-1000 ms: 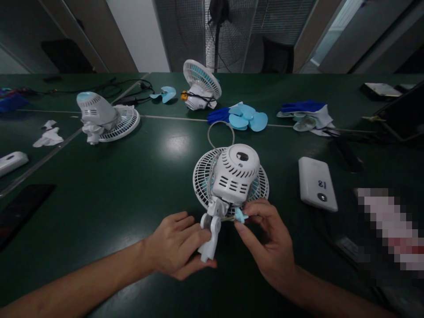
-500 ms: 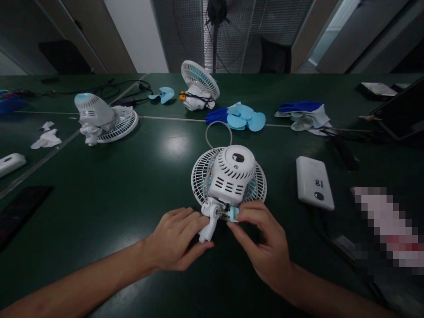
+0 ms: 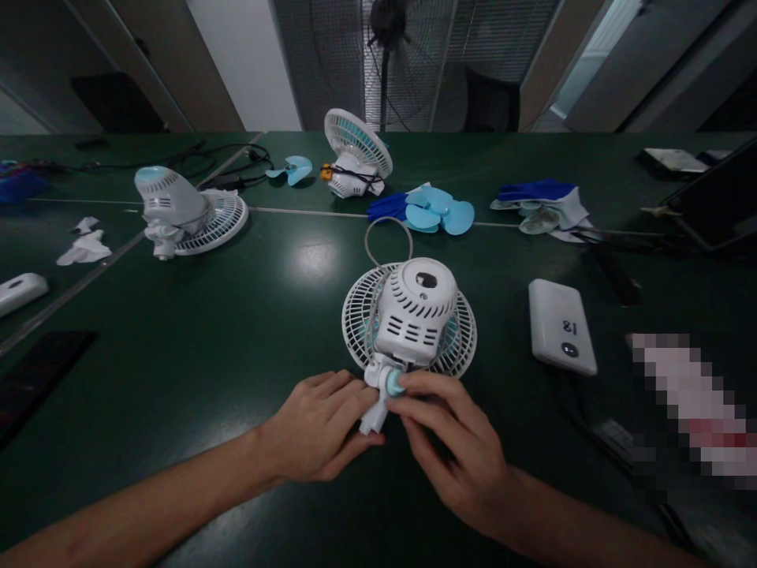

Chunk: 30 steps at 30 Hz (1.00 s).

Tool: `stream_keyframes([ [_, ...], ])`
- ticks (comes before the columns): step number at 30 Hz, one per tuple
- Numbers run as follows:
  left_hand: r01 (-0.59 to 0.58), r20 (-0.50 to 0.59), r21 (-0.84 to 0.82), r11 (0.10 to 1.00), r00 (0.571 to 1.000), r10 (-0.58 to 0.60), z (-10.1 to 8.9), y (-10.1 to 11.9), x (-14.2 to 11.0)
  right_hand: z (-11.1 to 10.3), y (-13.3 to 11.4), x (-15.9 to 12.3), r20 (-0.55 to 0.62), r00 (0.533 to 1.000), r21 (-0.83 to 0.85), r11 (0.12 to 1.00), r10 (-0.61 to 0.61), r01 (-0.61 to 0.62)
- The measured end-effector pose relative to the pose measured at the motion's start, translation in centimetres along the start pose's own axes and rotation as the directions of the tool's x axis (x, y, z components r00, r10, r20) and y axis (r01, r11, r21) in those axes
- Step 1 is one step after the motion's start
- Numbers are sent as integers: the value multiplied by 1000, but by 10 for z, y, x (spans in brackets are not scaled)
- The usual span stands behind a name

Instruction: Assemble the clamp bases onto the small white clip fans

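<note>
A white fan [image 3: 417,304] lies grille-down on the dark green table, its motor housing upward and its mounting clip [image 3: 374,414] pointing toward me. My left hand [image 3: 325,426] grips that clip from the left, thumb below and fingers over it. At the clip's joint sits a light blue knob [image 3: 394,383], flush against the white plastic. The fingers of my right hand [image 3: 458,442] pinch this knob from the right and partly cover it. A grey cord [image 3: 389,219] loops behind the housing.
Two more fans, one white fan [image 3: 183,209] at left and another fan [image 3: 355,154] at the back, lie beyond. Blue fan blades [image 3: 439,210] rest on blue gloves. A white power bank [image 3: 561,326] is to the right, a black phone [image 3: 44,379] to the left.
My right hand has moved left with the knob, whose screw showed before and is now hidden in the joint. The left hand keeps its grip on the clip.
</note>
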<state>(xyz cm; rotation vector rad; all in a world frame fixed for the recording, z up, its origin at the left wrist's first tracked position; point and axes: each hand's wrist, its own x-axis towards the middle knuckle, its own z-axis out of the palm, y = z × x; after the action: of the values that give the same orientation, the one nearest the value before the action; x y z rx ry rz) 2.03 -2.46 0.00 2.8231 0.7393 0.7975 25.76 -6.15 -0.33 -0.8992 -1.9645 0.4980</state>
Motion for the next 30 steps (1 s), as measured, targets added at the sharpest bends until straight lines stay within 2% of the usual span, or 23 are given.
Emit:
stream_keyframes([
  [4,35,-29,6,999,999,-35,0,1,-1,1,2,0,-8,998,7,998,56,-56],
  [9,152,-86,-132,980,983,-164,4,0,-6,2,2,0,52,997,7,999,49,-50],
  [12,180,-109,-162,970,974,-199,7,-1,-7,1,1,0,65,995,21,997,74,-75],
  [19,146,-89,-147,978,983,-160,4,-3,-3,2,1,-1,103,993,32,997,62,-66],
  [24,166,-59,-231,959,981,-184,2,-6,-1,0,1,-3,135,990,5,999,42,-43],
  [30,231,-15,-439,868,964,-264,-1,-9,5,1,2,-2,113,993,-17,999,43,-41],
])
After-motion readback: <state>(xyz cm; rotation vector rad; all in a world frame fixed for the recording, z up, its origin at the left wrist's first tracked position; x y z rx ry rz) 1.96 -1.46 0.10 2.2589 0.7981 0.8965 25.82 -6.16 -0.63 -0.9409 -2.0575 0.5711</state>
